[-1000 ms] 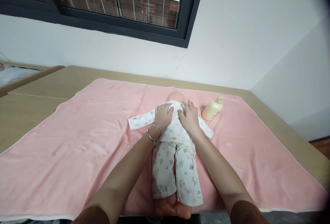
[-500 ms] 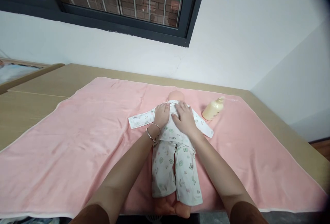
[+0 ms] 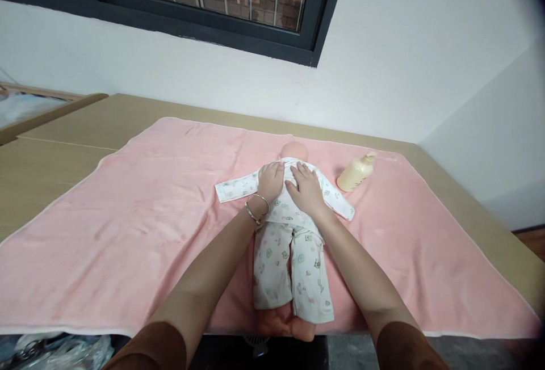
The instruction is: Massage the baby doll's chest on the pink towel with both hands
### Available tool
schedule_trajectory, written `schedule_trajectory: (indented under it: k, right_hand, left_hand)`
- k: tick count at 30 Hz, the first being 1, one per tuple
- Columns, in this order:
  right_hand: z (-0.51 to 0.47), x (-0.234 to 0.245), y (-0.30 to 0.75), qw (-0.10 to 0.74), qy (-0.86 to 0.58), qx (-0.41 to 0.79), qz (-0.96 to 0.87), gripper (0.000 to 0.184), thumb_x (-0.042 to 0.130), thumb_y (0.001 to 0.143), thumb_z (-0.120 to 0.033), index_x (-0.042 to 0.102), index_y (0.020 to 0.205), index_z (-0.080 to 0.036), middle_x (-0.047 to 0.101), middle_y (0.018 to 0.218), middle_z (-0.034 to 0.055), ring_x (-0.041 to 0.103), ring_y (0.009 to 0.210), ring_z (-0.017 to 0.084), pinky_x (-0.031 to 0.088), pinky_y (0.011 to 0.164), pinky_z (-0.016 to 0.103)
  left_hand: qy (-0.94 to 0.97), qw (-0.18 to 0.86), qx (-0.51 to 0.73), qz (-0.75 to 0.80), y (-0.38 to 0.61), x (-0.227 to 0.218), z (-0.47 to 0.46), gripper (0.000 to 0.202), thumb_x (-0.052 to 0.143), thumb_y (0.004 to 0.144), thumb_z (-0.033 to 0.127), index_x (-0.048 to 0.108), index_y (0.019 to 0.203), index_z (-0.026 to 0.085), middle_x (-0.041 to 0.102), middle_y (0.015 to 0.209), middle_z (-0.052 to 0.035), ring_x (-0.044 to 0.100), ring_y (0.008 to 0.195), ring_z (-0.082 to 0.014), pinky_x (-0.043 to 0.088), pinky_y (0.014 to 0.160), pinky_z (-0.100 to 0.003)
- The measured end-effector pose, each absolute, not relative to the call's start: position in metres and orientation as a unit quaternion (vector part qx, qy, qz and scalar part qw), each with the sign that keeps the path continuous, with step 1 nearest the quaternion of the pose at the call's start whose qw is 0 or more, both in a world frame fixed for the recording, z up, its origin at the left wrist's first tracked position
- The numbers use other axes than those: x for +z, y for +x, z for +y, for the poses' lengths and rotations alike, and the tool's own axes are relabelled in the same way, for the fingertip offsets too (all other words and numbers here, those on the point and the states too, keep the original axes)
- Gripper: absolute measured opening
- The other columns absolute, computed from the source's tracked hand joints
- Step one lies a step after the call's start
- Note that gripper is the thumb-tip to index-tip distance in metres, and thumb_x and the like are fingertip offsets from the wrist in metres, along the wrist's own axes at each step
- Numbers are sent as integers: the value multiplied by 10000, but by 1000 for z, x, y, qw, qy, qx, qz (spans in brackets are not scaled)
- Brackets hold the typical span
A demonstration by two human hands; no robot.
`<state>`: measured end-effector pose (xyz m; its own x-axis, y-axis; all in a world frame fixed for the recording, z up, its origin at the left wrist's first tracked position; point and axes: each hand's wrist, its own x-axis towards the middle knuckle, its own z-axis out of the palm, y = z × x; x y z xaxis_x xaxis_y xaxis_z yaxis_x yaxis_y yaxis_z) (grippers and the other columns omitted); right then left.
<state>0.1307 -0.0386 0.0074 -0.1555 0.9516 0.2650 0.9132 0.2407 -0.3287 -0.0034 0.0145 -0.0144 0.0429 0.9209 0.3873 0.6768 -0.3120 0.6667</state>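
A baby doll (image 3: pixel 290 211) in a white, patterned long-sleeved top and trousers lies stretched out, its bald head away from me and its bare feet at the near edge. No face shows, and its arms are spread to the sides. On the left of its upper body rests my left hand (image 3: pixel 271 181), laid flat with fingers together and partly curved out of sight. My right hand (image 3: pixel 307 189) lies flat on the other side, its fingers spread towards the shoulder. Both press lightly against the cloth, holding nothing. A bracelet (image 3: pixel 252 211) circles my left wrist.
Beneath the doll a pink blanket (image 3: pixel 128 228) covers most of a wooden tabletop (image 3: pixel 55 171). A cream pump bottle (image 3: pixel 356 173) leans to the right of the doll. Behind stand a white wall and a dark-framed window (image 3: pixel 204 24). Plastic bags (image 3: pixel 59 353) sit below at left.
The view has tipped down slightly, so everything appears higher up. Both hands stay on the doll's upper body with little visible movement. The doll and bottle keep their places.
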Motion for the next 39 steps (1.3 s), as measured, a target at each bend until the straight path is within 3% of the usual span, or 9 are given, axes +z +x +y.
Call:
schedule_trajectory:
  k: [39]
  right_hand:
    - [-36, 7, 132, 220, -619, 39, -753, 535, 442, 1011, -397, 496, 1504, -196, 377, 1643, 116, 290, 1540, 288, 177, 1253, 543]
  left_hand:
    - [713, 138, 398, 561, -2, -17, 20, 478, 249, 1078, 328, 710, 1133, 212, 745, 1206, -89, 650, 1159, -237, 454, 1067, -394]
